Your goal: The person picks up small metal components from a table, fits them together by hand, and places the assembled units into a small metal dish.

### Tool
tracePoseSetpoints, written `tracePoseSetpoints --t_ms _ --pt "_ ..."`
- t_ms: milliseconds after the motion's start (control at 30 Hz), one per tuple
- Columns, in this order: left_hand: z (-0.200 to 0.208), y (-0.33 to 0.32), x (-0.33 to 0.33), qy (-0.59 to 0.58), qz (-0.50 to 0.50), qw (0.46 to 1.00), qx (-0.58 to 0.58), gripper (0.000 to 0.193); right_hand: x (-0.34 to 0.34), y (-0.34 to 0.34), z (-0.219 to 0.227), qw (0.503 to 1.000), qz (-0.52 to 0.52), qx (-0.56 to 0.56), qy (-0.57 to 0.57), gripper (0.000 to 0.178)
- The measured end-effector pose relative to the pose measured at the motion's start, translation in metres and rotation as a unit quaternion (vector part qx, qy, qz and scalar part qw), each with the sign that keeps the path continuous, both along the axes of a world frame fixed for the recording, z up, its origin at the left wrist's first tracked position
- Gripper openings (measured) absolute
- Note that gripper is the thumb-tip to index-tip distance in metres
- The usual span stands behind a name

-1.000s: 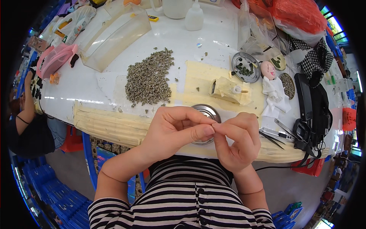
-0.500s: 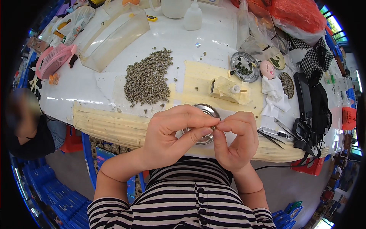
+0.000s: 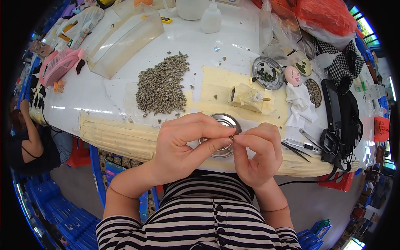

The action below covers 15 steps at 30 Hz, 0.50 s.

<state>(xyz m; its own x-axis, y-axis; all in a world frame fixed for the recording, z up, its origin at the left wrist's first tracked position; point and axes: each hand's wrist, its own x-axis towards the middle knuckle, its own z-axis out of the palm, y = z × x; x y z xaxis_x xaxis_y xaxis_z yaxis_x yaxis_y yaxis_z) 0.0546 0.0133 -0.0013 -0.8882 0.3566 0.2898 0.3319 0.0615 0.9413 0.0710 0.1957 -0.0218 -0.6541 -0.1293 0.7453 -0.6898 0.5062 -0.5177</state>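
— Where should the work sit?
— Over the white worktop (image 3: 200, 46), just above the round metal dish (image 3: 225, 121) at its near edge. The loose grey-green heap (image 3: 162, 85) lies further off.
— And the grip?
— Left hand (image 3: 185, 143) and right hand (image 3: 256, 154) meet, fingertips pinched together on one tiny piece (image 3: 231, 137) (barely visible). Press lightly, I'd say; it looks small, hard and slippery.

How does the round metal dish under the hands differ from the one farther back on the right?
The near metal dish sits at the table edge, half hidden by both hands, and no contents show. The far metal dish lies fully in view, holding a few dark green bits. Both are round, shallow and silvery.
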Motion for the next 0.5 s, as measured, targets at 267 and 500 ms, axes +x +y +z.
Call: tracePoseSetpoints --t_ms 267,500 --pt "-0.0028 -0.0001 0.0013 -0.021 -0.008 1.0 0.02 0.019 -0.0002 -0.0018 -0.0016 1.0 -0.001 -0.021 -0.004 0.031" --pt "-0.0049 -0.0009 0.0014 -0.066 0.003 0.997 0.041 0.017 -0.0003 -0.0006 0.0006 1.0 0.003 -0.01 -0.013 0.03"
